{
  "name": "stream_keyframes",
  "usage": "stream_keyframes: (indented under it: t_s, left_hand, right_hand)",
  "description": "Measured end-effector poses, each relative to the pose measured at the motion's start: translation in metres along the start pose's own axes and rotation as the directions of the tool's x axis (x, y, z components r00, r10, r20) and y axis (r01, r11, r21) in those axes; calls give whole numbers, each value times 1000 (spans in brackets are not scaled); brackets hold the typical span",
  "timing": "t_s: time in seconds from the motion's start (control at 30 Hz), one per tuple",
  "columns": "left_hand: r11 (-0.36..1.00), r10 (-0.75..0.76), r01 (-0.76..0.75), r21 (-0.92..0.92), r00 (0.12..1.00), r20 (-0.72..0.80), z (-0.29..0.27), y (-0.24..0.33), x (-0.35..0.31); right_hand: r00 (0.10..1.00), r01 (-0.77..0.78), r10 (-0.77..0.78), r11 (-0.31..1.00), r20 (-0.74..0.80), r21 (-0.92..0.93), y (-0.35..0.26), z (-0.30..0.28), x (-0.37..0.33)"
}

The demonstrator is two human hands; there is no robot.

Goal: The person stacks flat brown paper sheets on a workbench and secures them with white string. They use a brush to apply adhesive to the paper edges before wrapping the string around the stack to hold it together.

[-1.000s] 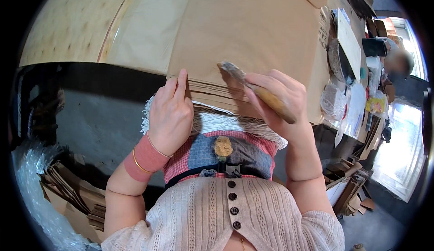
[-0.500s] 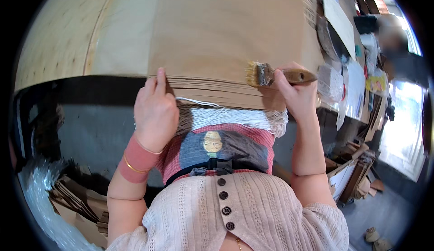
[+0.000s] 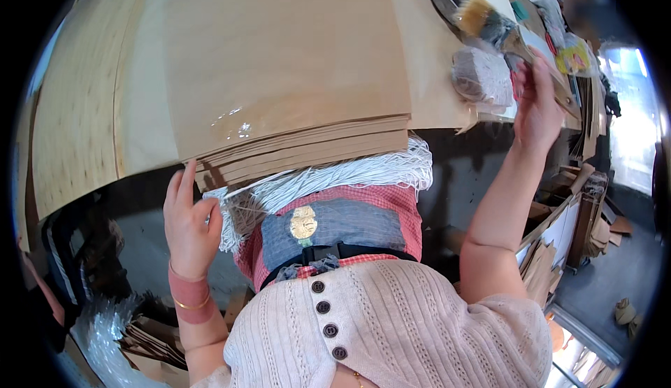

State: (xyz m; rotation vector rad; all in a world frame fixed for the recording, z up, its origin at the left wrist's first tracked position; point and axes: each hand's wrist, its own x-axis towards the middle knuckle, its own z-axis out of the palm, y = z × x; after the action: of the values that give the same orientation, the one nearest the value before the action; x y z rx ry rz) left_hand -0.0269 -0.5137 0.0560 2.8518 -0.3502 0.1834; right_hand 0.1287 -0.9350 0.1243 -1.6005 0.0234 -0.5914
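My right hand (image 3: 539,112) is raised at the right side of the table, fingers wrapped round the wooden handle of a wide paint brush (image 3: 514,42). Its yellowish bristles point toward a dark container (image 3: 445,0) at the back right. Brown kraft paper sheets (image 3: 300,45) lie stacked in front of me, with near edges fanned into narrow steps. Wet, glossy streaks shine near that edge. My left hand (image 3: 189,224) is at the stack's near left corner, its outstretched fingertips at the paper and nothing held. A bundle of white cords (image 3: 349,173) hangs across my lap below the stack.
A pale wooden table (image 3: 80,108) extends to the left. On the right are a plastic-wrapped bundle (image 3: 482,78), a yellow packet (image 3: 574,56) and other clutter. Cardboard pieces (image 3: 552,269) stand below at right; clear plastic wrap (image 3: 105,339) lies at lower left.
My right hand has carried the brush off the paper's stepped edge, up and right toward the dark container. My left hand has shifted left and lower. The whole view has turned somewhat.
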Motion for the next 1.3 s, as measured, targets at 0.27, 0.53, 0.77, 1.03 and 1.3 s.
stream_keyframes:
  t_s: [0.27, 0.53, 0.77, 1.03, 1.3]
  left_hand:
    - [985, -83, 87, -152, 996, 29, -40, 16, -30]
    - [171, -288, 206, -964, 946, 151, -85, 48, -51]
    - [916, -140, 73, -395, 979, -145, -113, 8, -18]
    - [787, -265, 247, -565, 963, 51, -23, -83, 50]
    - [628, -362, 356, -692, 921, 144, 24, -109, 45]
  right_hand:
    - [845, 534, -116, 241, 522, -811, 70, -62, -36]
    - [99, 179, -300, 943, 949, 280, 25, 92, -193]
    - [537, 211, 24, 964, 843, -162, -32, 13, -82]
    - [631, -84, 377, 902, 678, -424, 38, 37, -25]
    - [630, -210, 511, 837, 585, -504, 96, 50, -47]
